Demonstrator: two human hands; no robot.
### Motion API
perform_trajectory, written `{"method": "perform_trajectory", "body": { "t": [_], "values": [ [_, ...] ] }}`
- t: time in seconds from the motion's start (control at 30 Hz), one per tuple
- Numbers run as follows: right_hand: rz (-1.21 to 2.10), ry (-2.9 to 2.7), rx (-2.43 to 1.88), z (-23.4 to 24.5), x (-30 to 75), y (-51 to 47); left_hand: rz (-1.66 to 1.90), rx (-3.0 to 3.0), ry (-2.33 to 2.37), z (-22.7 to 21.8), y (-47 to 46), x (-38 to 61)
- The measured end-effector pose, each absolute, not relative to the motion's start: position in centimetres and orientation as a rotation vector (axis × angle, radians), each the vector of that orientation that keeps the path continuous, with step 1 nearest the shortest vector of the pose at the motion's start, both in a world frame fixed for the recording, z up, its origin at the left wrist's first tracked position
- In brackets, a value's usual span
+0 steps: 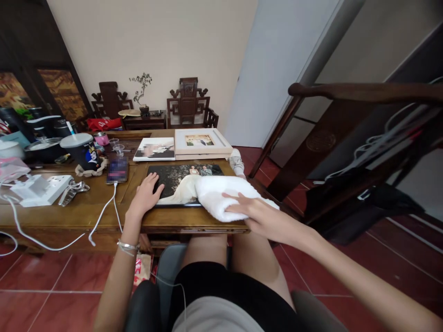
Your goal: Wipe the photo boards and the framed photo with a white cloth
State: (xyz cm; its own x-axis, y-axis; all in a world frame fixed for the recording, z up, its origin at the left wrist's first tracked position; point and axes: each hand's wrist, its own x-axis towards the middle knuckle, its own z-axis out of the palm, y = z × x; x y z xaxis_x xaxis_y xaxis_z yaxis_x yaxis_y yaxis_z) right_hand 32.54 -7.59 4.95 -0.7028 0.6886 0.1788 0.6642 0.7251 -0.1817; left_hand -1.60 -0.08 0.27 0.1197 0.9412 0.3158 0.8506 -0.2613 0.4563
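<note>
On the tabletop (187,217), the photo panel (171,180) lies near the front edge, the left hand (147,193) at its left end, the cloth (221,189) across its right end under the right hand (247,207). Behind it lie a smaller panel (162,145) and, just right, a picture frame (221,144). Leftward come the phone (116,171), then the cup (78,145), behind the power strip (51,192).

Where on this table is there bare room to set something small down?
A narrow strip of table is bare in front of the photo panel, between left hand and white cloth. Another patch lies between the metallic item and the phone's cable. It is crowded farther left, around the power strip and cup.
</note>
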Motion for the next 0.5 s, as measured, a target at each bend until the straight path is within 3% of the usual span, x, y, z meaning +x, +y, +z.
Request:
{"method": "perform_trajectory", "body": {
  "t": [0.17, 0.5],
  "values": [
    [0.194, -2.718, -1.02, 5.5, 32.5, -7.2, 0.792, 2.255, 1.78, 0.4, -0.2, -1.6],
    [0.093, -2.535, -1.225, 5.9, 30.3, 5.9, 0.769, 2.271, 1.758, 0.6, -0.1, -2.0]
  ]
}}
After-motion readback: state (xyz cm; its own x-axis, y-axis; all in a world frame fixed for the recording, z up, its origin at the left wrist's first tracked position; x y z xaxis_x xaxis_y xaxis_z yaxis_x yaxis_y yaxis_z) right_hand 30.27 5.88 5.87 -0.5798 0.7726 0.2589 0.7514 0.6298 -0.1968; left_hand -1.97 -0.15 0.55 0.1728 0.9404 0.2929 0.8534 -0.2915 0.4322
